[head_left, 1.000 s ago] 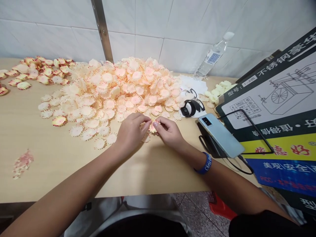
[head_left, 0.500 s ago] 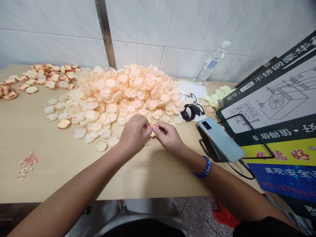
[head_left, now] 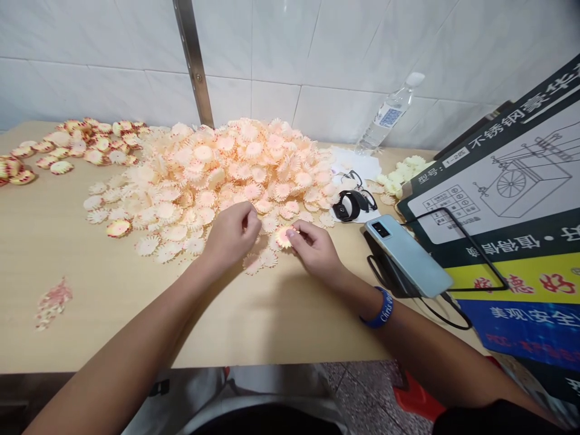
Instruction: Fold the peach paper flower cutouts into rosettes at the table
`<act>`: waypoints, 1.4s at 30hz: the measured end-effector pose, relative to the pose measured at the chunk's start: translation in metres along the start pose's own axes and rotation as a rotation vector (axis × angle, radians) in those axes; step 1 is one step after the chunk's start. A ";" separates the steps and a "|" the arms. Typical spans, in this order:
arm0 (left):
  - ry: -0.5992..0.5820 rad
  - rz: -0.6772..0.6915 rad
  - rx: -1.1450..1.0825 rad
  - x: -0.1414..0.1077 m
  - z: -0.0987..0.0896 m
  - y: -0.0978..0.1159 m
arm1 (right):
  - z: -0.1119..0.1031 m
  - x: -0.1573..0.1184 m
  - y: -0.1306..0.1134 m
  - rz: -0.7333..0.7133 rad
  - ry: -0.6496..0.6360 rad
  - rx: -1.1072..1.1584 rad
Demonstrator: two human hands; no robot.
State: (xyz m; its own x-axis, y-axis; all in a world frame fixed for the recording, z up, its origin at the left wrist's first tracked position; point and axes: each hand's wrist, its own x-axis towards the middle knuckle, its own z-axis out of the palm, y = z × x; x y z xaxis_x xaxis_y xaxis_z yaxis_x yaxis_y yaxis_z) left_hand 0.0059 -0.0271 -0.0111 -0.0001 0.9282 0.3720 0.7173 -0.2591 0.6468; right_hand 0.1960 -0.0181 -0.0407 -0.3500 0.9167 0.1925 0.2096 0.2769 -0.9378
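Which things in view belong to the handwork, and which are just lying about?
Likely in the work:
toothed disc pinched in the right hand
pile of pale discs
red-edged discs, far left
reddish scraps, near left

Apparently just lying about:
phone
plastic bottle
printed box

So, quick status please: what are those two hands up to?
Right hand pinching one scalloped disc; left hand curled, contents hidden. Pile of pale discs just beyond. Phone to the right, clear of both hands.

Likely workroom | heaped frilled discs [head_left: 244, 154] | table [head_left: 109, 290] | tiled wall [head_left: 281, 42]
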 end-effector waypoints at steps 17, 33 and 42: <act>0.290 0.042 -0.103 0.007 -0.035 0.007 | 0.000 0.008 0.005 0.104 -0.015 0.094; 0.327 -0.636 0.584 -0.164 -0.190 -0.088 | 0.012 0.000 0.002 0.199 -0.036 0.219; 0.386 -0.232 0.050 -0.138 -0.047 0.009 | 0.018 -0.014 -0.019 0.212 -0.197 0.203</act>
State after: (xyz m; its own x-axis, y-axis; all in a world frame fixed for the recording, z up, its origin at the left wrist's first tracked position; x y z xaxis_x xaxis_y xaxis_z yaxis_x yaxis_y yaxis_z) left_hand -0.0203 -0.1699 -0.0253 -0.4181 0.7902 0.4481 0.7002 -0.0340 0.7132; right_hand 0.1804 -0.0413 -0.0304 -0.4921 0.8689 -0.0536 0.1176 0.0054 -0.9930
